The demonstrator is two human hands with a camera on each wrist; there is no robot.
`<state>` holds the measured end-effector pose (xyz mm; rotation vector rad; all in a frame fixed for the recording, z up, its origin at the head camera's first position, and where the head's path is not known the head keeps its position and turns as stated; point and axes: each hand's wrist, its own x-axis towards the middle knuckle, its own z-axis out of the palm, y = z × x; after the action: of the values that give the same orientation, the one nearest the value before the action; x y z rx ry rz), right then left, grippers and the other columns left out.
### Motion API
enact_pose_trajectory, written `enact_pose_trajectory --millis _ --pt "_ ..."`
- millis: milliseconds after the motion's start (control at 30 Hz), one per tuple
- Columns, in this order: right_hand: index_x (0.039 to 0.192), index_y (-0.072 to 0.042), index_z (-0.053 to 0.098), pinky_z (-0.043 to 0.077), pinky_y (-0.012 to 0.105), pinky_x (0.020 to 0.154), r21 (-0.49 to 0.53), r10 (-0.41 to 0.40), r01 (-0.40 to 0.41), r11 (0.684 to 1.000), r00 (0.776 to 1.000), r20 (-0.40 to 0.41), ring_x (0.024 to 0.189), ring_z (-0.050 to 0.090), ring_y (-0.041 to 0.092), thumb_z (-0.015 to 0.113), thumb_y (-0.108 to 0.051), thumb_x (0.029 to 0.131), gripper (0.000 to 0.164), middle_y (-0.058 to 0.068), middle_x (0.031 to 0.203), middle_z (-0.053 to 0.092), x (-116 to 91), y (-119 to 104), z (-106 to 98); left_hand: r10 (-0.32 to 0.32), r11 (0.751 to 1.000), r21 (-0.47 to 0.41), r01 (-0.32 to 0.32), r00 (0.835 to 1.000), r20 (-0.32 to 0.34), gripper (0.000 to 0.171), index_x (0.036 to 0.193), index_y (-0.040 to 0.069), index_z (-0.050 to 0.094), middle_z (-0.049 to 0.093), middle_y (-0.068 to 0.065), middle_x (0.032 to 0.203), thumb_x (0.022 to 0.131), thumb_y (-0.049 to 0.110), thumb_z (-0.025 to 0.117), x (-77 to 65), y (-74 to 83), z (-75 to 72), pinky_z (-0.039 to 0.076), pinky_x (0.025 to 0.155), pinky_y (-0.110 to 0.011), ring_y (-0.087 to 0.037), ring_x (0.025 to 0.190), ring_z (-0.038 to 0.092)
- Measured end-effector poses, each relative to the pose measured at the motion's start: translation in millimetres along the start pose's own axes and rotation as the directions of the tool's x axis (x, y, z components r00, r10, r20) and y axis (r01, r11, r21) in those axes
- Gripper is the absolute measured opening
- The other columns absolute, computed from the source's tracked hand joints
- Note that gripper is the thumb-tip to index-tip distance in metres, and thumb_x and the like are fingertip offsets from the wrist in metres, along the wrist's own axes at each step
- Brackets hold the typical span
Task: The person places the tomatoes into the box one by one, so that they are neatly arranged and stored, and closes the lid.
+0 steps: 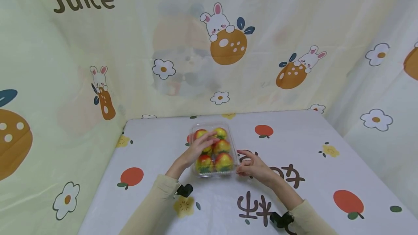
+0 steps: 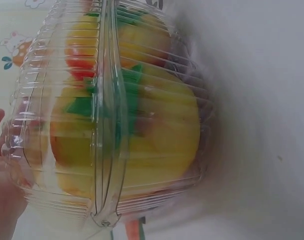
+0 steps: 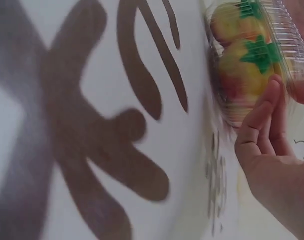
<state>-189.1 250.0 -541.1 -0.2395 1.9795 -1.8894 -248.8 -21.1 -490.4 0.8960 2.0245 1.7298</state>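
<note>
A clear plastic clamshell box (image 1: 213,174) lies on the table with its lid down over several red-and-yellow fruits (image 1: 222,147) with green leaves. My left hand (image 1: 199,148) rests on top of the lid, its fingers stretched across towards the right. At the box's near right corner, my right hand (image 1: 253,168) pinches the rim between thumb and fingers, while its index finger points out along the side. In the right wrist view those fingertips (image 3: 272,87) meet at the seam of the box. The left wrist view shows the ribbed wall and rim (image 2: 109,120) close up.
A white cloth (image 1: 147,155) printed with fruit and dark lettering covers the table. Patterned curtains (image 1: 183,46) with rabbits and flowers hang behind and at both sides. Black wrist cameras (image 1: 184,190) sit at both sleeves.
</note>
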Motion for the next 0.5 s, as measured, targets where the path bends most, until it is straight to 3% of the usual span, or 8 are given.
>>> enact_pose_trajectory --millis 133,267,500 --pt "0.152 0.001 0.023 0.054 0.035 0.077 -0.119 0.067 -0.065 0.991 0.998 0.013 0.084 0.068 0.019 0.068 -0.012 0.089 0.079 0.01 0.091 0.072 0 -7 -7 -0.014 1.0 -0.003 0.014 1.0 -0.014 0.052 0.149 -0.002 0.034 0.049 -0.027 0.141 0.105 0.025 0.038 -1.5 0.4 1.0 0.021 0.116 -0.05 -0.033 0.138 0.04" --pt "0.148 0.003 0.034 0.055 0.038 0.081 -0.211 0.109 -0.106 0.972 0.994 0.0 0.092 0.068 0.024 0.065 -0.021 0.093 0.067 0.013 0.103 0.071 3 -16 -18 -0.025 1.0 -0.009 0.025 1.0 -0.006 0.053 0.15 -0.003 0.033 0.049 -0.027 0.142 0.105 0.024 0.038 -2.3 0.7 3.3 0.021 0.116 -0.05 -0.035 0.139 0.039" --pt "0.139 0.011 0.042 0.053 0.043 0.09 -0.154 0.098 -0.114 0.981 0.99 -0.105 0.1 0.068 0.033 0.055 -0.021 0.1 0.053 0.025 0.116 0.066 30 -34 -33 -0.011 1.0 0.012 0.011 1.0 0.001 0.054 0.15 -0.001 0.034 0.049 -0.025 0.143 0.105 0.027 0.038 -2.0 -2.7 3.7 0.022 0.116 -0.05 -0.034 0.14 0.038"
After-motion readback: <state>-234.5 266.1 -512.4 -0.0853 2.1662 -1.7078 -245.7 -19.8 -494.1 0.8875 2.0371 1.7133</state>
